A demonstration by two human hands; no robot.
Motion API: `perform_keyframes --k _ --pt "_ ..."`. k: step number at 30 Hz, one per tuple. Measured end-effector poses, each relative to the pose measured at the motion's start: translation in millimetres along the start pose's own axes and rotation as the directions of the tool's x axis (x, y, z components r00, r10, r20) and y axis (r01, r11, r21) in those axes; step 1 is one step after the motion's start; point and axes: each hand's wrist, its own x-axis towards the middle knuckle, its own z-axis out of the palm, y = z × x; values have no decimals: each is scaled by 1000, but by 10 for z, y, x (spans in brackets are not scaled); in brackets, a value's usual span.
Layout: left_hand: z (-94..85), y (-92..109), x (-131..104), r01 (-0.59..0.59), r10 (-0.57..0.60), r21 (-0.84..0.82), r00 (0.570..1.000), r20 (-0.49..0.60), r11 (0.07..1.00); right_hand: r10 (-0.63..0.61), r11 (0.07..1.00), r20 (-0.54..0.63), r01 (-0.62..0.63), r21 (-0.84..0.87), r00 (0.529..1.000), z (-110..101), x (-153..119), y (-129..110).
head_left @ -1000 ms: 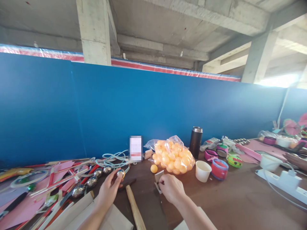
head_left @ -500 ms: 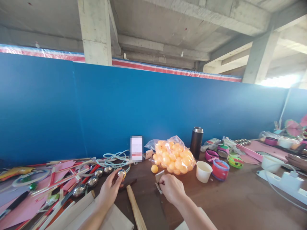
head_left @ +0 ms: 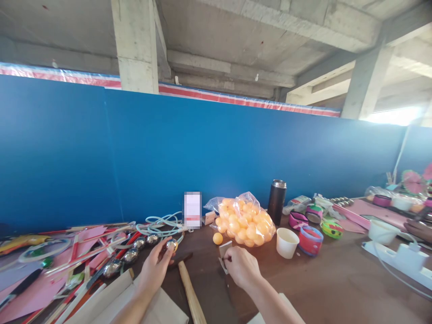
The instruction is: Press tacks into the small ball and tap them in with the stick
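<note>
Surroundings have slid slightly rightward in the view since the earlier frame, while both hands keep nearly the same pose. At lower centre-left, the left hand (head_left: 153, 270) grips a silver ball (head_left: 172, 245) between thumb and fingers. To its right, the right hand (head_left: 243, 266) has its fingers pinched closed at a small card piece (head_left: 225, 250); whatever lies between the fingertips is hidden. Bare brown table (head_left: 236, 299) separates the hands, partly taken up by a hammer (head_left: 191, 292) whose wooden handle runs off the bottom edge. More open tabletop spreads towards the lower right, up to a white power strip (head_left: 391, 261). Above the right hand, a loose orange ball (head_left: 218, 238) and a clear bag of orange balls (head_left: 246, 222) limit the room, with a white cup (head_left: 287, 243) farther right. Sticks, pink sheets and more silver balls (head_left: 131, 255) crowd the lower left. Both forearms enter from the bottom edge and slant inward, the left wrist raised over pale cardboard (head_left: 165, 308), the right hand knuckles up. A blue partition (head_left: 216, 153) closes off the back.
</note>
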Motion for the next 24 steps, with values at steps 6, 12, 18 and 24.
perform_keyframes --k 6,12,18,24 --pt "-2 -7 5 16 -16 5 1000 4 1000 40 975 18 -43 218 999 -30 21 29" --pt "14 -16 10 17 -17 20 1000 -19 1000 74 753 180 -173 634 981 -67 132 78" --pt "12 -24 10 -7 8 23 999 -37 1000 20 332 390 -374 866 920 -127 137 98" --pt "7 21 -13 1 0 29 1000 -21 1000 -51 31 440 -439 898 897 -147 129 88"
